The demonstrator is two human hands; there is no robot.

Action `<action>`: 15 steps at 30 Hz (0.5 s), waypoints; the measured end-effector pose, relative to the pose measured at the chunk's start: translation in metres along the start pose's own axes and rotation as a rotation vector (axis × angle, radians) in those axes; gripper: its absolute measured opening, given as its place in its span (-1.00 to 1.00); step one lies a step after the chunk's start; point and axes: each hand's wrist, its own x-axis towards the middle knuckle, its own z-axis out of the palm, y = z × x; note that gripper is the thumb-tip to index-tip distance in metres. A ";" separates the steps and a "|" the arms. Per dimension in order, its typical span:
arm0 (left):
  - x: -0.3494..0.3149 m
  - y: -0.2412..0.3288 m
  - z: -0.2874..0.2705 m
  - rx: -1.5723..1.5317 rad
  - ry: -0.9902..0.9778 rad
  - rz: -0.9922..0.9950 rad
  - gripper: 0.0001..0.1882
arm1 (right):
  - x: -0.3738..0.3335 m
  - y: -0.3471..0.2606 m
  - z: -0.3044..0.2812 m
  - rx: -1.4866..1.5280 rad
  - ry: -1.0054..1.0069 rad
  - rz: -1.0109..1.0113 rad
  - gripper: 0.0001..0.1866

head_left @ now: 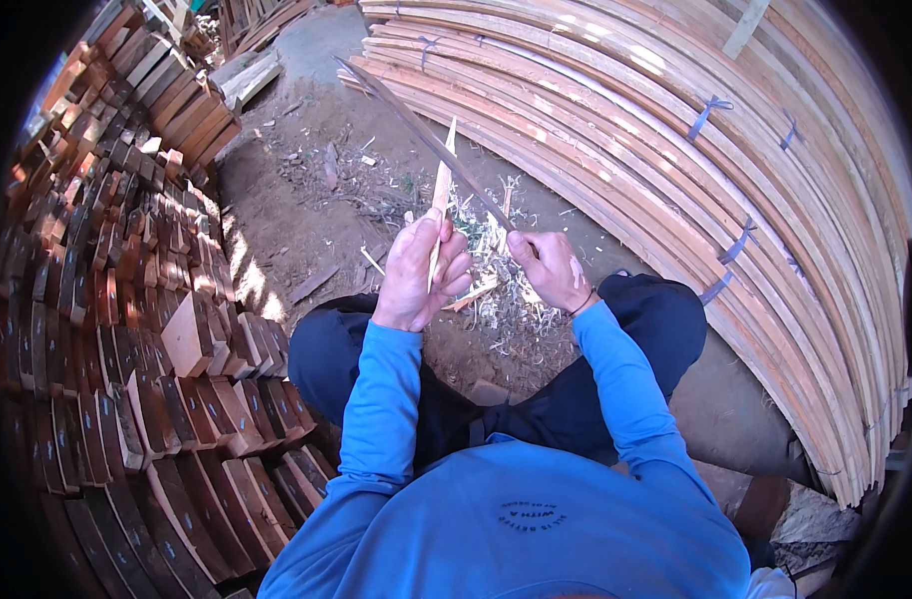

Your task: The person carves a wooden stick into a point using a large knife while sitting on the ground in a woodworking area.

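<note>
My left hand (418,272) is closed round a pale wooden stick (444,180) that tapers to a sharp tip. The stick points up and away from me, and its lower end shows below my fingers. My right hand (556,270) grips a machete (416,128); its handle is hidden in my fist. From there the long dark blade slants to the far left, and it crosses the stick's upper part in the picture. Whether the two touch, I cannot tell. Under my hands, wood shavings (511,290) lie heaped on the dirt between my bent knees.
Stacked short wooden blocks (156,399) rise along my left side. To the right lies a big pile of long planks (615,110), with blue ties (710,117) around some of them. Wood scraps (316,284) are scattered over the dirt ground (286,215).
</note>
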 end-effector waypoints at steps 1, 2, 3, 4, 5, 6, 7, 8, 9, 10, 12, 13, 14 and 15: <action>0.003 0.001 -0.001 0.000 -0.003 0.014 -0.70 | 0.005 -0.005 -0.003 0.002 -0.015 0.011 -0.26; 0.004 0.001 -0.001 -0.001 -0.007 0.028 -0.70 | 0.003 -0.006 -0.001 -0.002 -0.028 0.006 -0.25; 0.003 0.000 -0.002 0.001 -0.008 0.011 -0.70 | -0.001 -0.006 0.001 -0.006 -0.042 0.001 -0.25; 0.001 0.000 -0.002 0.003 -0.011 -0.002 -0.70 | -0.002 -0.006 0.002 -0.013 -0.055 -0.007 -0.25; 0.000 -0.001 -0.001 0.005 -0.015 -0.016 -0.70 | -0.004 -0.005 0.003 0.002 -0.027 -0.033 -0.24; 0.000 -0.001 -0.001 0.007 -0.019 -0.029 -0.71 | 0.000 -0.004 0.001 0.002 -0.011 -0.022 -0.25; -0.002 -0.004 0.001 0.028 -0.018 -0.045 -0.70 | 0.003 -0.006 0.000 0.004 0.002 -0.003 -0.26; -0.002 -0.004 0.000 0.027 -0.008 -0.030 -0.70 | 0.005 -0.006 -0.001 0.007 0.015 0.015 -0.26; 0.000 -0.003 -0.002 0.025 0.003 -0.015 -0.70 | 0.006 -0.004 0.000 -0.021 -0.010 0.037 -0.26; 0.003 -0.001 -0.004 0.026 0.006 0.008 -0.70 | 0.004 -0.004 0.001 -0.012 -0.021 0.031 -0.25; 0.005 0.000 -0.006 0.040 -0.015 -0.009 -0.70 | -0.004 -0.003 0.005 0.006 -0.042 0.019 -0.23; 0.001 -0.003 -0.004 0.039 -0.024 -0.043 -0.70 | -0.005 -0.001 0.007 0.020 -0.001 -0.003 -0.20; -0.002 -0.005 -0.002 0.038 -0.032 -0.078 -0.70 | -0.002 0.001 0.005 0.037 0.027 0.034 -0.21; -0.005 -0.007 0.000 0.082 -0.072 -0.080 -0.70 | 0.005 0.003 0.001 0.054 0.055 0.071 -0.22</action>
